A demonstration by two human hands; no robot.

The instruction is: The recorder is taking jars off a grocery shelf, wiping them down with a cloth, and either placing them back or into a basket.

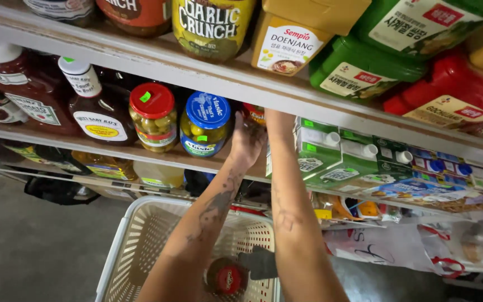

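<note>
On the middle shelf (141, 152) stand two pickle jars: one with a red lid (153, 116), one with a blue lid (204, 123). There are two brown sauce bottles (91, 106), two green tubs (364, 70) and one white basket (141, 235).

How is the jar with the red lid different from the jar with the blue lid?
The red-lid jar has a red lid with a small green sticker; the blue-lid jar has a printed blue lid with no sticker. The red-lid jar stands farther from the left hand; the blue-lid jar stands right beside it. The blue-lid jar wears a blue-edged label; the red-lid jar's label has red. Both are clear jars of greenish pickles, side by side on one shelf.
</note>
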